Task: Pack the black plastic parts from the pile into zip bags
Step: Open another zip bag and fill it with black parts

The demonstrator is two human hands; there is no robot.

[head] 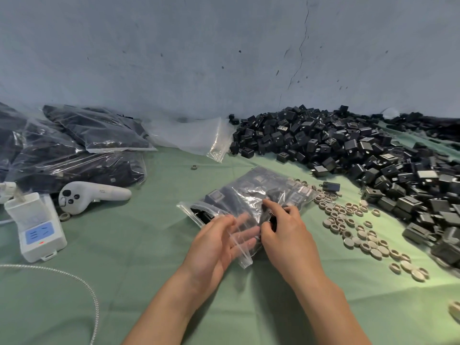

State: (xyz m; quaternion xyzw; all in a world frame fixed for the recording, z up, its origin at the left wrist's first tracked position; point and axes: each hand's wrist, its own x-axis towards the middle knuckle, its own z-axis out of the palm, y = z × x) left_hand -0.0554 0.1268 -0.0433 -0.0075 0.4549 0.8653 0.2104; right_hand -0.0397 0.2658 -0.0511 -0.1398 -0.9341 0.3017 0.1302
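1. A green cloth (139, 245) covered the table, which stood against a blue-grey wall (199, 58) marked by one long crack.
2. One zip bag (249, 192), partly filled with black parts, lay flat at the middle of the cloth, its mouth turned toward 7 o'clock.
3. The left hand (214, 242) lay at that mouth with fingers straight and spread, seen through the clear film.
4. The right hand (286, 227) rested on the bag's near edge with its forefinger stretched out. Its thumb and other fingers were curled and pinched the film over something dark; whether that piece sat inside the bag could not be told.
5. The pile of black parts (361, 155) ran from 1 to 4 o'clock, far too many to count. One stray part (331, 187) lay just off it.
6. Dozens of beige rings (361, 232) were scattered at 3 to 4 o'clock.
7. At least three filled bags (74, 150) were heaped at 10 o'clock.
8. Empty clear bags (199, 138) lay at 12 o'clock.
9. At 9 o'clock were one white controller (94, 195), one white power block (37, 227) and one braided cable (82, 282).
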